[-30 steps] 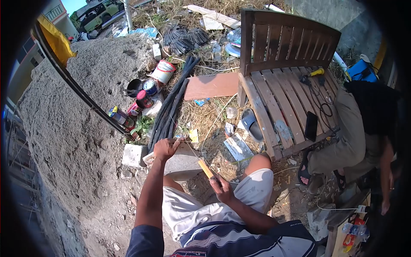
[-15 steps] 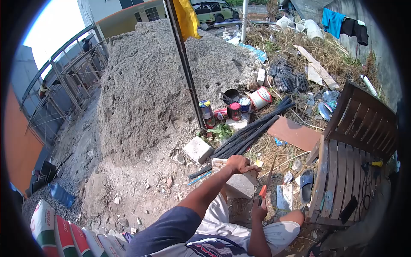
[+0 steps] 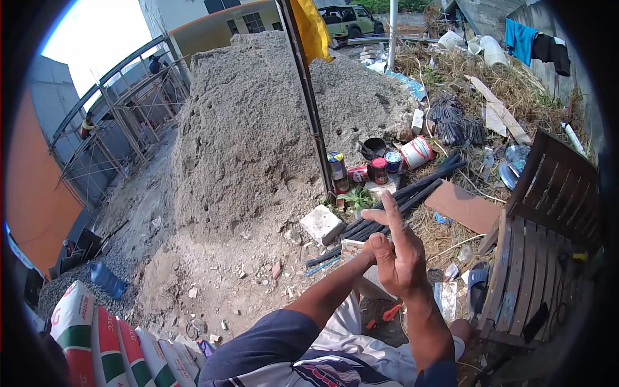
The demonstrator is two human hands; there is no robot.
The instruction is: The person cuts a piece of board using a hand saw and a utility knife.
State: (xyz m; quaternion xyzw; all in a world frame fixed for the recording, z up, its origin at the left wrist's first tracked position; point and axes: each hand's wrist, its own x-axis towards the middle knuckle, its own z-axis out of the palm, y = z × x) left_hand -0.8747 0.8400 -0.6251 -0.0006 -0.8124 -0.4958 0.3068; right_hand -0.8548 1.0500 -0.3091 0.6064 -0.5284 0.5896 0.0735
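My right hand [image 3: 405, 263] is raised in front of me, empty, with fingers stretched up and to the left. Just behind it is my left hand [image 3: 373, 248], low over a pale block [image 3: 352, 248]; its fingers are mostly hidden by my right hand. An orange-handled saw [image 3: 391, 313] lies on the ground by my legs, its blade mostly hidden from view. Past the hands lies a bundle of dark rods [image 3: 412, 200], with a white block [image 3: 322, 224] to its left.
A slatted wooden bench [image 3: 538, 264] stands at the right, a blue sandal [image 3: 477, 287] beside it. Paint cans [image 3: 378, 169] sit at the foot of a big gravel heap [image 3: 251, 135], near a metal post [image 3: 309, 103]. Stacked mortar bags [image 3: 80, 322] fill the lower left.
My right hand has let go of the saw, now on the ground, and risen in front of my left hand. The view has swung left, shifting the scene rightward.
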